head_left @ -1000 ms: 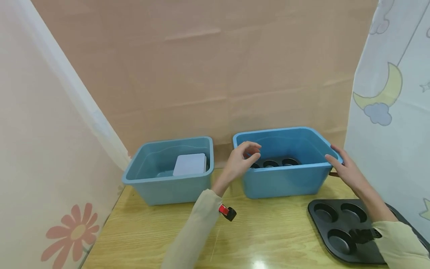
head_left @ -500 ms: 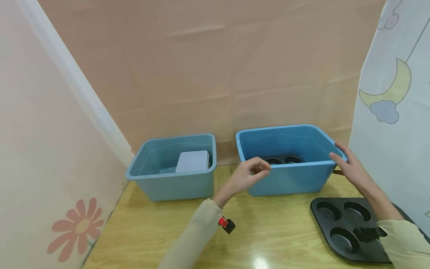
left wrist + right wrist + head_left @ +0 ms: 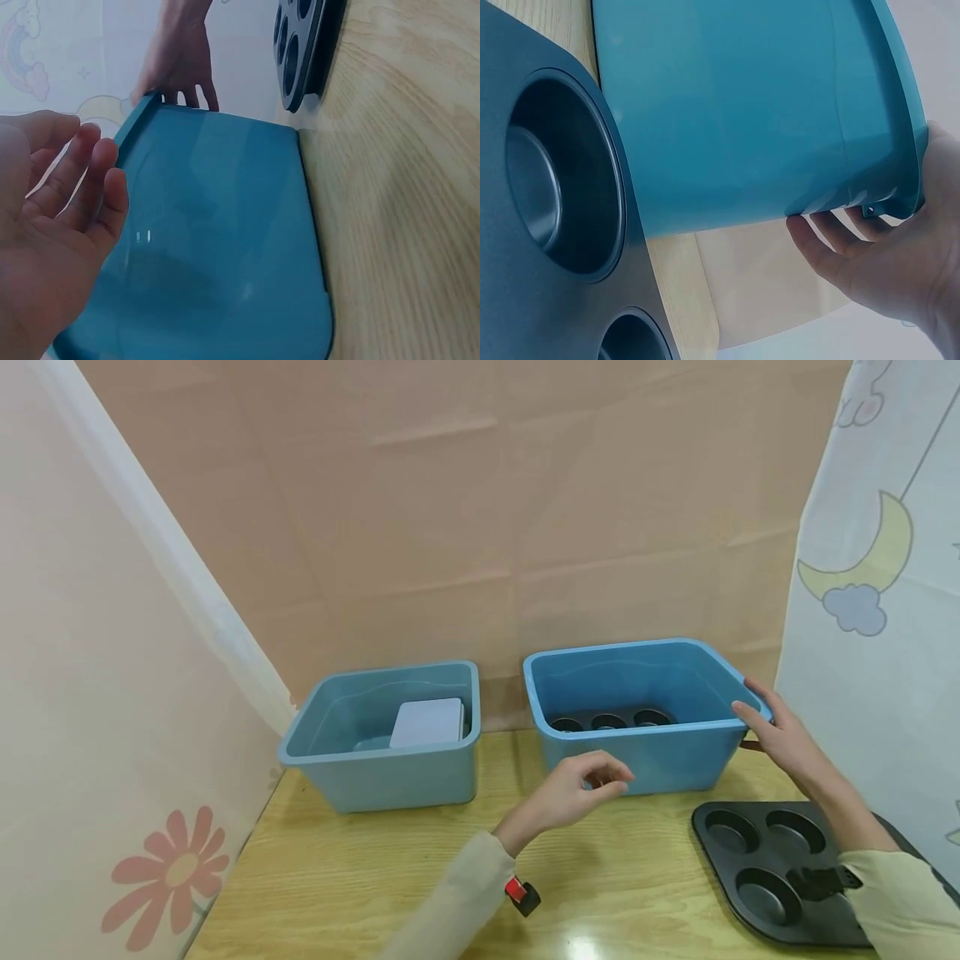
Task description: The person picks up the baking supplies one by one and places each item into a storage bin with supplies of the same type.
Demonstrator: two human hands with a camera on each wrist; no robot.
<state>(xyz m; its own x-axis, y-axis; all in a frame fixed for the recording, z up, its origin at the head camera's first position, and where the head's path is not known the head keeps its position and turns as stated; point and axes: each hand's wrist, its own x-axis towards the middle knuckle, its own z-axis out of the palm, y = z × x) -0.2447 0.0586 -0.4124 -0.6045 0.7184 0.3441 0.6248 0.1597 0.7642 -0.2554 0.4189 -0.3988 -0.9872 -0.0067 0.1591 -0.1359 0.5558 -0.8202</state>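
Observation:
My right hand grips the rim of the bright blue plastic bin at its right end. In the right wrist view, the fingers of that hand lie under the rim, against the bin's outer wall. A dark muffin pan lies inside this bin, partly hidden by the front wall. In front of the same bin hovers my left hand, fingers loosely bent with nothing between them. The left wrist view shows a gap between its thumb and fingertips, with the bin wall behind.
A second, paler blue bin stands at the left with a white square object in it. Another dark muffin pan lies on the wooden table at the right, beneath my right forearm. Fabric walls enclose the back and sides.
My left hand has come out from over the blue bin's front rim, moving down and toward me. My right hand stays on the bin's right end.

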